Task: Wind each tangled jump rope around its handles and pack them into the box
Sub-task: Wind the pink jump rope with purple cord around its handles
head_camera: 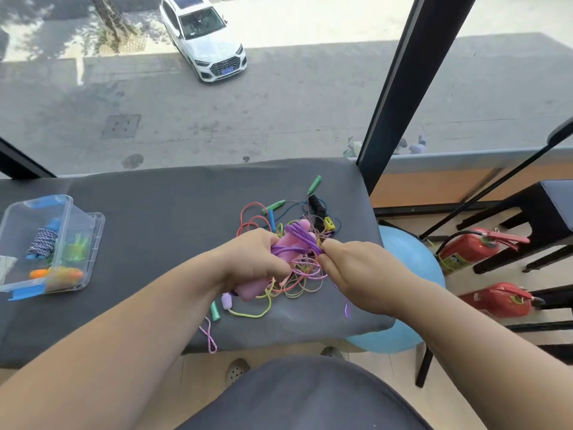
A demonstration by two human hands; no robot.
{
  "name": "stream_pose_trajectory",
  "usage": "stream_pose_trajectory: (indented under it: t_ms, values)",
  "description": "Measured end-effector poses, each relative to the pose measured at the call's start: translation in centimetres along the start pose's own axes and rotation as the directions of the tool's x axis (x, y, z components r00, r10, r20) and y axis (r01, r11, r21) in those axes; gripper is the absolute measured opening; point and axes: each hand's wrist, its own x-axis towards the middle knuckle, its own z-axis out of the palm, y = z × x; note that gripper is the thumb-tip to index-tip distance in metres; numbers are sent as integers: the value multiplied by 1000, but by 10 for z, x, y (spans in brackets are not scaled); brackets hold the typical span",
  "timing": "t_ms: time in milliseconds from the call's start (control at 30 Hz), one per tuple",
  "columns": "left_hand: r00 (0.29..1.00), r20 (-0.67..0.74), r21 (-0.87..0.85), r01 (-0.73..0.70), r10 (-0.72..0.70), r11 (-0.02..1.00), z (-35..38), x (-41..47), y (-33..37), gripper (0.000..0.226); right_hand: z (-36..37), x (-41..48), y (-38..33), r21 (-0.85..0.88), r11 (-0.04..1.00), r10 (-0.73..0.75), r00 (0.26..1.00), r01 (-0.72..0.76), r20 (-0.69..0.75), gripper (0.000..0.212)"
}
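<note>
The left hand (257,256) is curled tight around a pair of pale pink plastic jump-rope handles (251,290). The right hand (356,274) pinches the shiny purple cord (299,235) wound across them. The handles lie above the grey cloth-covered table (170,212), their long axis running from near-left to far-right. Beneath them sprawls a tangle of coloured ropes (257,218). The clear plastic box with blue latches (94,243) sits well to the left, holding wound ropes. No writing is legible.

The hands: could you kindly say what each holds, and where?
Left hand grips the pink handles mid-length; right hand pinches the purple rope beside them.
</note>
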Motion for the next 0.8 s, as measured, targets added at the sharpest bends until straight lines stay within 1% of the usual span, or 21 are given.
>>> stream_pose_trajectory:
  t_ms: [100, 200, 300, 367, 400, 433, 467, 533, 567, 633, 700, 733, 800]
  values:
    - [1000, 16, -88, -24, 25, 996, 7, -3, 3, 15, 6, -6, 4, 17, 1000, 18, 1000, -17, -26, 25]
    - [998, 28, -167, -53, 59, 985, 10, -4, 4, 19, 9, -7, 7, 93, 996, 4, 999, 0, -41, 24]
    - [993, 72, -187, -80, 94, 979, 4, -11, 7, 17, 11, -4, 15, 217, 976, -15, 1000, 20, -24, 19]
    - [986, 110, -167, -108, 128, 980, -3, -18, 11, 16, 13, -1, 23, 217, 976, -35, 999, 33, 6, 20]
    - [979, 138, -130, -131, 149, 983, -5, -22, 15, 16, 13, 1, 28, 194, 980, -47, 998, 41, 29, 23]
    - [971, 173, -56, -160, 167, 986, -7, -26, 19, 16, 12, 2, 31, 168, 984, -69, 996, 57, 65, 25]
    - [960, 214, 63, -196, 179, 979, -7, -28, 23, 18, 11, 4, 32, 142, 986, -99, 989, 83, 108, 25]
    - [945, 283, 337, -257, 163, 906, -2, -29, 27, 23, 6, 9, 31, 93, 983, -174, 957, 156, 231, 21]
    - [941, 305, 433, -272, 144, 859, 1, -28, 27, 24, 3, 14, 29, 53, 976, -218, 932, 212, 289, 19]
    - [938, 331, 541, -282, 108, 792, 8, -25, 25, 25, -2, 27, 25, -63, 953, -246, 880, 296, 406, 14]
    - [931, 355, 611, -299, 84, 733, 13, -22, 24, 25, -10, 42, 21, -146, 950, -175, 856, 277, 486, 7]
    - [929, 363, 640, -307, 75, 704, 16, -21, 24, 25, -15, 49, 17, -180, 951, -127, 848, 252, 515, 10]
    - [929, 366, 694, -315, 61, 648, 21, -21, 26, 25, -21, 60, 10, -211, 947, -91, 834, 241, 544, 14]
